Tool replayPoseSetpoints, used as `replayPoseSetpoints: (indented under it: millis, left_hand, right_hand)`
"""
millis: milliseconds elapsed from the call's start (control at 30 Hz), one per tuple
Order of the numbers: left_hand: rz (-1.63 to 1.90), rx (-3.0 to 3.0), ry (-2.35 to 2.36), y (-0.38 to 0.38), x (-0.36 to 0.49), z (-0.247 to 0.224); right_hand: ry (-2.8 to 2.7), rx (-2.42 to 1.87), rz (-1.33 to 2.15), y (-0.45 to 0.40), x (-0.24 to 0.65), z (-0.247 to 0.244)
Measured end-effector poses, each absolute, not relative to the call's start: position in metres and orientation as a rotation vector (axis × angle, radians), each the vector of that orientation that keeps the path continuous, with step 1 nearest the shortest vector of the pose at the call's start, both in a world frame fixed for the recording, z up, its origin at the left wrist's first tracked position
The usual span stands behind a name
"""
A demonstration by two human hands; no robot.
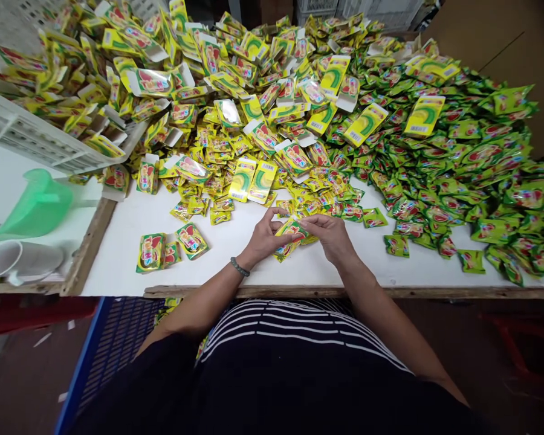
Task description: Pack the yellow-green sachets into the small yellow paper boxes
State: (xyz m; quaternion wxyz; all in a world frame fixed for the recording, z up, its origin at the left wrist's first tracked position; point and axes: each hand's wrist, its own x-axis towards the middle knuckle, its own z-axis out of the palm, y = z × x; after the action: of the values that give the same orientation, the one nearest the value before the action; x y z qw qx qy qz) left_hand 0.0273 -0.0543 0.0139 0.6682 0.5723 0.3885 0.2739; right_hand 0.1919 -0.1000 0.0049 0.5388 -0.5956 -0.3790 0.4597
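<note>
Near the table's front edge, my left hand (266,237) is closed around the left side of a small yellow-green candy box (292,228). My right hand (329,234) pinches the same box at its upper right end. Under the box lie yellow candy packets (278,252), partly covered by it and my hands. Just beyond my fingers, two boxes (252,180) lie with their banana side up. To the left, one box (151,252) and another box (192,240) rest flat, with a small packet (171,254) between them.
A heap of open-ended boxes (154,81) fills the back left, spilling from a white crate (49,136). Green packets (435,175) are piled at the right. A green scoop (40,205) and a white mug (22,261) stand far left. Below is a blue basket (104,338).
</note>
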Motion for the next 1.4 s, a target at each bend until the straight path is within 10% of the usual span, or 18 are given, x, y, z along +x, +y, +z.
replayPoseSetpoints:
  millis: [800,1133,1400]
  left_hand:
    - [0.543,1.460,0.789,-0.052,0.013,0.016]
    - [-0.285,2.161,1.819,-0.023,-0.118,0.074]
    - [-0.126,2.070,2.187,0.029,-0.077,0.061]
  right_hand:
    - [-1.550,-1.397,0.544,-0.124,0.169,0.009]
    - [-1.641,-1.679,0.357,-0.126,0.196,-0.033]
    - [-1.777,-1.835,0.380,-0.117,0.212,-0.037]
